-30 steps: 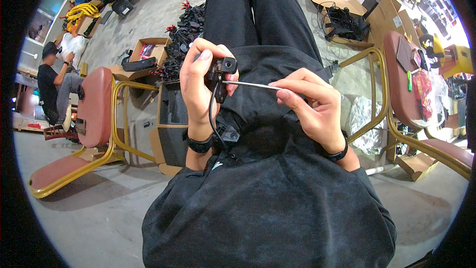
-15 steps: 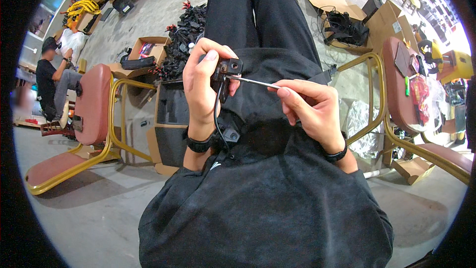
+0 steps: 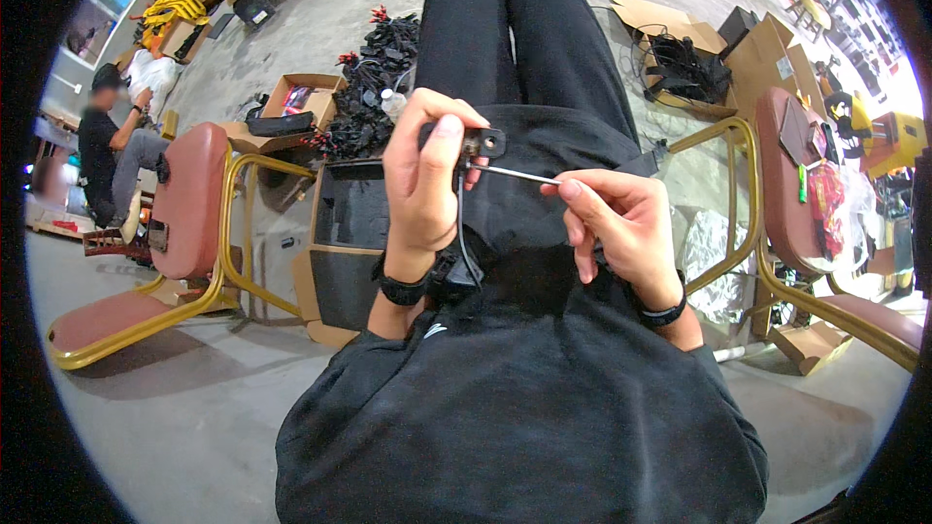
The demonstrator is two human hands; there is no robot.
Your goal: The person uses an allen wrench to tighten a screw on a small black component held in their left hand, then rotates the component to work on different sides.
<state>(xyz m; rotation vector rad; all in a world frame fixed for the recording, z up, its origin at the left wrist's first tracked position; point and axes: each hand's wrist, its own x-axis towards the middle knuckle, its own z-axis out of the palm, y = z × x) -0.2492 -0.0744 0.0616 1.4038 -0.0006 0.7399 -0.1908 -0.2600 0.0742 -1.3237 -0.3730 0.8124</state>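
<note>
Pinching a thin metal rod (image 3: 515,175) between thumb and forefinger of the right hand (image 3: 626,223), lower fingers now hanging looser. Closed around a small black device (image 3: 490,144) with the left hand (image 3: 424,175), above frame centre. Shifted slightly rightward, apparently without parting rod from device, so probably still mid-adjustment. Beyond, frame left: a red-brown chair (image 3: 187,204).

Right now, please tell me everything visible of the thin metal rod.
The thin metal rod is straight, smooth-looking and silvery. It slopes slightly down in the picture toward the right hand, which pinches its right end; no handle shows. Its left end reaches the small black device in the left hand; whether it sits inside is unclear.
</note>
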